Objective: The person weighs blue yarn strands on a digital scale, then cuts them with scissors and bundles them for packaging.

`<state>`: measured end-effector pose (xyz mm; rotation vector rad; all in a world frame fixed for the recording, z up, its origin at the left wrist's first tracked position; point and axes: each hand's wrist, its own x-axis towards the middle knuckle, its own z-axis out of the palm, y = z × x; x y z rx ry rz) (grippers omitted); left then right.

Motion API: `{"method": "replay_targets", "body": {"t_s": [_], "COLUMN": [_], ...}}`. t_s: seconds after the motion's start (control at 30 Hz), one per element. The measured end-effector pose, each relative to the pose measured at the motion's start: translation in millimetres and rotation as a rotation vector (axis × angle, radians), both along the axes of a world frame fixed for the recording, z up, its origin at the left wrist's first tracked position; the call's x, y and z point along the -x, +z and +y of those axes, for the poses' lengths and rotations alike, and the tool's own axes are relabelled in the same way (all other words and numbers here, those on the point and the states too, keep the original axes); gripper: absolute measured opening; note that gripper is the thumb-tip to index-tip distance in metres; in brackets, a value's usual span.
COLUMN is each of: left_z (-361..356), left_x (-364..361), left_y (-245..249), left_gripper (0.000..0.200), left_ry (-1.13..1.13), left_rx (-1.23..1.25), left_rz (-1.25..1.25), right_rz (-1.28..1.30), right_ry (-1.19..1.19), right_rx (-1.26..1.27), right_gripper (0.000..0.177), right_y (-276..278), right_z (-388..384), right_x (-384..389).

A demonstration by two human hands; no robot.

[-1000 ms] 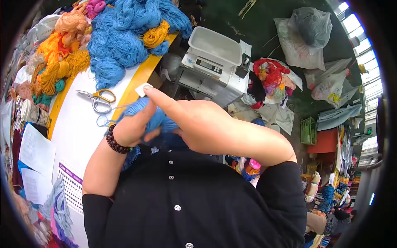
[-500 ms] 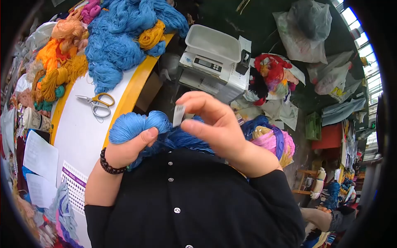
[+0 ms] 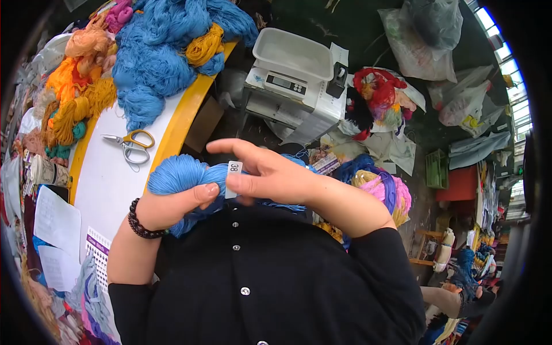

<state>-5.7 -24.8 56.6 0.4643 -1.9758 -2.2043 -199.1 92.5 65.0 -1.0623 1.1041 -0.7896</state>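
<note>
In my left hand (image 3: 172, 206), which wears a dark beaded bracelet, is a skein of blue yarn (image 3: 179, 172), gripped with the thumb across its front. My right hand (image 3: 270, 175) has its thumb on a small white label (image 3: 233, 172) with "38" visible on it. The label lies against the skein's narrowed part, beside my left thumb. My right index finger stretches out above the skein, and the other right fingers are partly hidden behind the yarn. More blue strands trail behind my right hand.
A white table (image 3: 115, 167) with a yellow edge stands at left, bearing scissors (image 3: 135, 145), a heap of blue yarn (image 3: 152, 63) and papers (image 3: 57, 215). A digital scale (image 3: 290, 63) stands ahead. Pink and purple yarn (image 3: 388, 190) lies at right. Another person's arm (image 3: 443, 300) shows lower right.
My right hand has come down and left, bringing the label from the air beside the skein onto the yarn. My left hand still grips the skein.
</note>
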Motion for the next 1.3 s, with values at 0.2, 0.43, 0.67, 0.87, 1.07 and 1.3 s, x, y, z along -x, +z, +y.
{"method": "replay_targets", "body": {"t_s": [0.2,0.43,0.67,0.87,1.07,1.3], "left_z": [-10.1,5.6,19.0,27.1,30.3,24.8], "left_x": [-2.1,-7.3,-11.4,-5.4,4.9,19.4], "left_y": [0.9,9.1,-10.2,-16.5,-25.6,-42.5], "left_gripper": [0.032,0.035,0.009,0.008,0.004,0.009], "left_ry": [-0.155,-0.013,0.233,0.421,0.369,0.416], "left_rx": [0.107,-0.394,-0.371,0.800,1.045,0.715], "left_rz": [0.009,-0.332,-0.190,0.211,0.194,0.264], "right_rz": [0.347,1.072,1.320,0.812,0.429,0.489], "right_ry": [0.066,-0.078,-0.229,-0.340,-0.469,-0.561], "right_rx": [0.196,1.132,1.426,1.047,0.646,0.658], "right_gripper": [0.030,0.015,0.039,0.040,0.017,0.011], "right_y": [5.8,-4.6,-18.6,-28.2,-35.9,-43.3], "right_z": [7.5,15.7,13.0,11.6,14.4,12.0], "right_x": [-3.4,-15.9,-15.3,-23.7,-30.2,-20.8]}}
